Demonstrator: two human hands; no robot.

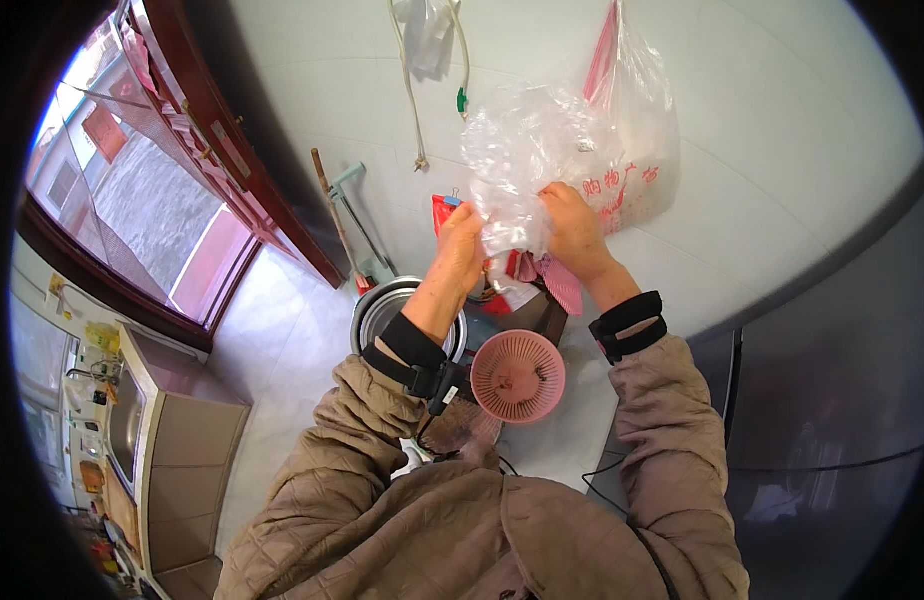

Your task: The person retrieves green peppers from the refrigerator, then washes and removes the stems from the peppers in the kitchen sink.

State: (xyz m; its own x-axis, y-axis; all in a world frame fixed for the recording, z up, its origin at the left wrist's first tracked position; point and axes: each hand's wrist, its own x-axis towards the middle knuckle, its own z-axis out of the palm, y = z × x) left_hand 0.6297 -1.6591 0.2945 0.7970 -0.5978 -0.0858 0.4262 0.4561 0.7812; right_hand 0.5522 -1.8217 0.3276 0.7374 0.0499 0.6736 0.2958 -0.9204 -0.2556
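Note:
Both of my hands hold a crumpled clear plastic bag (pixel 518 165) up in front of the wall. My left hand (pixel 460 244) grips its left side, near a red packet (pixel 441 213) closed with a blue binder clip (pixel 452 201). On the bag's right side is my right hand (pixel 576 229), its fingers curled on the film. Behind and to the right hangs a larger translucent plastic bag (pixel 646 150) with red printing. Below the hands, a pink plastic basket (pixel 518 376) with dark bits in it stands beside stacked metal basins (pixel 368 322). A pink striped cloth (pixel 561 285) lies under my right hand.
Two cords (pixel 406 82) hang on the wall. Long-handled tools (pixel 334 202) lean near the open door (pixel 229 142) on the left. A counter with a sink (pixel 128 420) stands at the lower left. A dark, glossy appliance or cabinet (pixel 829 390) is at the right, with a black cable crossing it.

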